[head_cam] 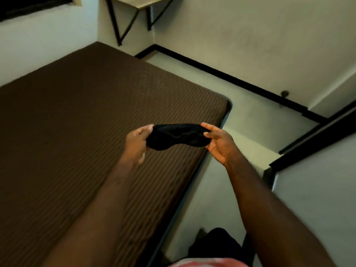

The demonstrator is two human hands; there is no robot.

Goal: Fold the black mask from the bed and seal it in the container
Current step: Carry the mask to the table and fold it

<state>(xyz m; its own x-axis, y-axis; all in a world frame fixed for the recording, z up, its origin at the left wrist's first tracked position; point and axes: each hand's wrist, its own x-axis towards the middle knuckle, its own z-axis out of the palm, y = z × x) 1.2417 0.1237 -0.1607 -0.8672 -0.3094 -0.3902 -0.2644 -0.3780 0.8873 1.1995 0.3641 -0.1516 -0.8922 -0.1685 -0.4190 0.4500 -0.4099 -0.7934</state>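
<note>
We held the black eye mask [177, 136] lifted above the brown bed [92, 120], left hand [137, 140] and right hand [218, 144] each pinching an end, stretched out unfolded, with folding and sealing left and no container in view.

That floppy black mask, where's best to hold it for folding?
Grip the black mask by its two narrow ends, one from each side, as the left hand and right hand pinch it. It is long and looks limp, so end grips should keep it spread.
</note>
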